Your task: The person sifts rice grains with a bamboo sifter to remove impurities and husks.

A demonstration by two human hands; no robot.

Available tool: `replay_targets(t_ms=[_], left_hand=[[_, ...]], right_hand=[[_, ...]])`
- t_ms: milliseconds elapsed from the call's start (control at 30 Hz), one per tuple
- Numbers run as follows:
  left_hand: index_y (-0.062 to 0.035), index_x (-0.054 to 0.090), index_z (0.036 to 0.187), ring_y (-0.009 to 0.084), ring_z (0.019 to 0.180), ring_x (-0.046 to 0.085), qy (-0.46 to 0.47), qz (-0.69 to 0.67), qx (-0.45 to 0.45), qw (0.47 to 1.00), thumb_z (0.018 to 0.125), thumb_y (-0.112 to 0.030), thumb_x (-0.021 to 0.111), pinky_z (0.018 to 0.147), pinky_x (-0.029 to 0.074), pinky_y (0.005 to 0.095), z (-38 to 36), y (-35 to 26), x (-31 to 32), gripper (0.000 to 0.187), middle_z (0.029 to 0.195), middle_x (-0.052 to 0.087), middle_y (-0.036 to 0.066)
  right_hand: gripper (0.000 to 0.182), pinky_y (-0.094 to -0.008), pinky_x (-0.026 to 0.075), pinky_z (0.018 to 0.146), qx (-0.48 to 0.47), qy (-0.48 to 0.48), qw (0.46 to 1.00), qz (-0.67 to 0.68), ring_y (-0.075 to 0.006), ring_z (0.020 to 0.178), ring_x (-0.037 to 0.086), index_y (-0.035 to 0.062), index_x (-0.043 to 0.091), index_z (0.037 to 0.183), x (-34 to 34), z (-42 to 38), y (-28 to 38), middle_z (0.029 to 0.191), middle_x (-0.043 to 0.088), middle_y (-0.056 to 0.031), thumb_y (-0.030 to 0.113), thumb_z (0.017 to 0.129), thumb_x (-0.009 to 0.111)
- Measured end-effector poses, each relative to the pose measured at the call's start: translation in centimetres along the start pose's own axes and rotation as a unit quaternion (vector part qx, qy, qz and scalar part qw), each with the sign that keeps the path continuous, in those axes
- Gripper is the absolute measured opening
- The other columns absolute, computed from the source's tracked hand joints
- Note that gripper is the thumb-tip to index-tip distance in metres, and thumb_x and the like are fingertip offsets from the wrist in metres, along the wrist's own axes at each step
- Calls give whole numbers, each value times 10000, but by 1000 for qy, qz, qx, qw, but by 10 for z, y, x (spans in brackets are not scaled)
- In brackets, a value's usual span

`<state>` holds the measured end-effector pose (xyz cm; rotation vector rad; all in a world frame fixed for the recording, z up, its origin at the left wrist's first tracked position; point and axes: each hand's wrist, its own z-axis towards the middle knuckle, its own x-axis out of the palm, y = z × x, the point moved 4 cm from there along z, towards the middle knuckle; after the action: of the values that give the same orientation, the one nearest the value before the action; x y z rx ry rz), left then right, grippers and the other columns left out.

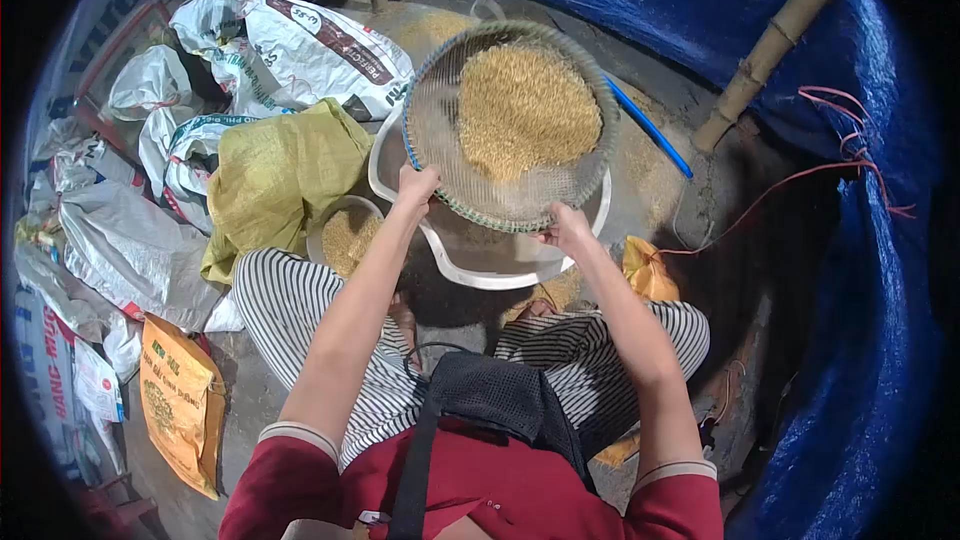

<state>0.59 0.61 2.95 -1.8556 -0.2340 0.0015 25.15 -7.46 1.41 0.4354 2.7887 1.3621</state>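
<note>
Both arms reach forward, elbows bent, forearms angled inward. Left hand (420, 183) clenched on near-left rim of one round woven sieve with blue-green edging (432, 110); right hand (568, 230) grasps its near rim, right of the left hand and slightly closer to the body. Sieve lies ahead of both hands, one golden grain heap (530, 110) inside. One wide white plastic basin (490, 281) beneath. One small pale round bowl (314, 242), grain inside, nearer the body than left hand. One olive-yellow woven sack (280, 160) left of left hand; white printed sacks beyond, several, overlapping, exact count unclear. One blue rod (650, 128) ahead-right of right hand. Two bamboo poles (775, 40) farther ahead.
</note>
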Motion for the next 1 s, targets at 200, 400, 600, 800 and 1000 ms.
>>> replay_targets(t_ms=[200, 400, 600, 800, 1000], left_hand=[[71, 527, 905, 232, 667, 560, -2, -25, -128, 991, 633, 26, 502, 570, 488, 360, 2, 32, 0, 278, 793, 550, 116], [82, 520, 846, 249, 622, 566, 9, -57, -58, 997, 604, 17, 487, 505, 503, 370, 15, 4, -1, 253, 783, 552, 139], [82, 484, 828, 250, 621, 534, -2, -29, -95, 995, 647, 16, 484, 530, 486, 415, 3, 27, -3, 192, 712, 504, 130], [77, 482, 799, 235, 557, 500, 7, -89, -181, 979, 644, 41, 463, 469, 451, 408, 5, 38, -1, 160, 677, 474, 117], [74, 517, 798, 192, 585, 520, 2, -26, -17, 1000, 636, 11, 498, 503, 433, 322, 16, 0, -1, 175, 683, 527, 92]], right_hand=[[346, -306, 492, 417, 59, -21, 998, 9, -292, 573, 587, -121, 394, 1031, -15, 15, -15, 797, 548, -230, 114, 777, 405], [304, -327, 500, 412, -151, -133, 977, -75, -267, 514, 581, -161, 502, 740, -6, -14, 23, 728, 548, -202, 141, 730, 466], [319, -323, 461, 376, -37, -65, 997, -19, -286, 504, 575, -147, 464, 881, -6, 0, 6, 738, 547, -212, 148, 764, 427], [304, -308, 444, 365, 19, -73, 997, 1, -279, 507, 573, -116, 443, 941, -8, -4, -3, 750, 543, -209, 128, 759, 444], [295, -304, 442, 380, -118, -68, 990, -24, -261, 534, 582, -126, 448, 923, -6, -10, 23, 747, 540, -200, 108, 744, 454]])
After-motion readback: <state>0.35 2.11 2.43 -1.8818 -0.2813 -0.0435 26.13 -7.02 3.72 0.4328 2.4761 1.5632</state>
